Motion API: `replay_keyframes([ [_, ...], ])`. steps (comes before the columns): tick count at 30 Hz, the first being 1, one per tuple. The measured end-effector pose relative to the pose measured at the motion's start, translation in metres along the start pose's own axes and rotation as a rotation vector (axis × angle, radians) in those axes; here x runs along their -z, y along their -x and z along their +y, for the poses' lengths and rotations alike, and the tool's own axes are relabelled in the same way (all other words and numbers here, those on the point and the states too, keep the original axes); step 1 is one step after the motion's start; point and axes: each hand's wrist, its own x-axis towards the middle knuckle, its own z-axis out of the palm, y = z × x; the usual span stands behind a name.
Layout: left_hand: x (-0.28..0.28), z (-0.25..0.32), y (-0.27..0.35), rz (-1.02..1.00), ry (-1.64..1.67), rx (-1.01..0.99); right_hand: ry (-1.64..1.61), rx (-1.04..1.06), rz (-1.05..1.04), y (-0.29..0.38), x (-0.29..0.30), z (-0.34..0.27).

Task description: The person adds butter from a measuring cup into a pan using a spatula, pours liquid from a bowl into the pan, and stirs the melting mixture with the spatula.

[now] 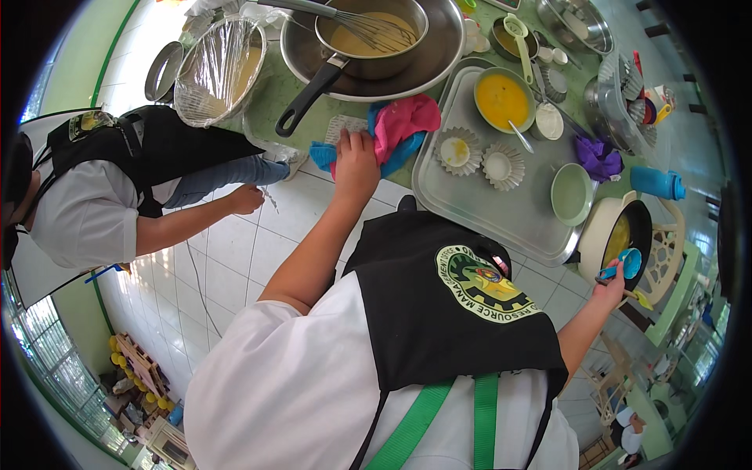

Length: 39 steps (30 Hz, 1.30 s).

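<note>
My left hand lies palm down at the table edge. It touches a bunched pink and blue cloth beside a small pale patterned sheet; whether the fingers grip the cloth is hidden. Out to the right, my right hand holds a blue measuring cup by its handle. That cup is at the near rim of a cream-coloured pan with yellowish contents. A yellow-green spatula shows just below this hand. Between my hands, a metal tray carries two fluted molds and a bowl of yellow liquid.
A saucepan with a whisk sits in a wide metal basin. Plastic wrap covers a bowl of batter. On the right are a green bowl, a purple cloth and a blue bottle. Another person is at left.
</note>
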Motion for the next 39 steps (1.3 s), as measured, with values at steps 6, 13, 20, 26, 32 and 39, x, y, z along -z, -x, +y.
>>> replay_keyframes([
  [6,-0.002,-0.001,0.000,0.006,-0.003,-0.001,0.013,-0.008,-0.002,0.000,0.002,0.000],
  [13,-0.002,0.001,0.000,0.011,-0.015,0.006,0.020,0.003,-0.009,-0.006,0.006,0.003],
  [20,-0.002,0.002,-0.003,-0.017,-0.048,0.021,0.012,0.010,-0.017,-0.008,0.005,0.003],
  [26,-0.001,0.002,-0.003,-0.017,-0.059,0.021,0.019,0.006,-0.020,-0.008,0.006,0.002],
  [32,0.000,0.002,-0.004,-0.018,-0.063,0.016,0.006,0.000,-0.009,-0.005,0.000,0.001],
  [39,0.000,0.002,-0.003,-0.017,-0.061,0.012,-0.005,0.000,0.010,-0.007,0.005,0.002],
])
